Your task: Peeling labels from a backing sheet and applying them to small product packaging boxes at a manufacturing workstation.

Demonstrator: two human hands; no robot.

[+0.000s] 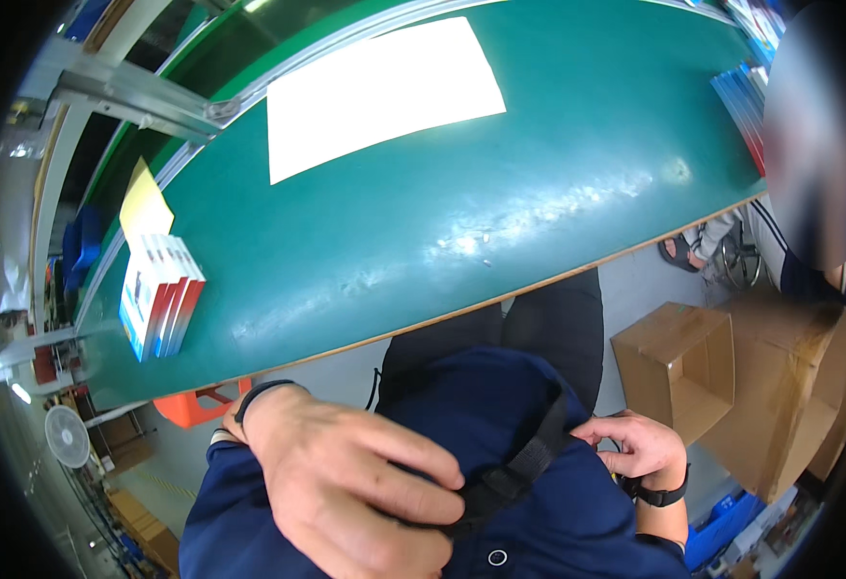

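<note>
My left hand (350, 482) is in front of my dark blue jacket (577, 511), with its fingers curled at a black strap (539, 439) that has a plastic buckle (507, 482). The fingertips bend over the strap's lower end, so their grip is partly covered. At the right side of the jacket is my right hand (643, 446), its fingers bent inward and closed beside the strap's upper part. What lies between those fingers is hidden. Each wrist wears a black band.
Ahead stands a green-topped table (365, 232) with a white sheet (384, 96). Stacked booklets (162, 294) stand at its left end, and more booklets (739, 111) at the right. Cardboard boxes (674, 367), an orange stool (191, 407) and a fan (68, 436) are around. Another person (780, 232) is at right.
</note>
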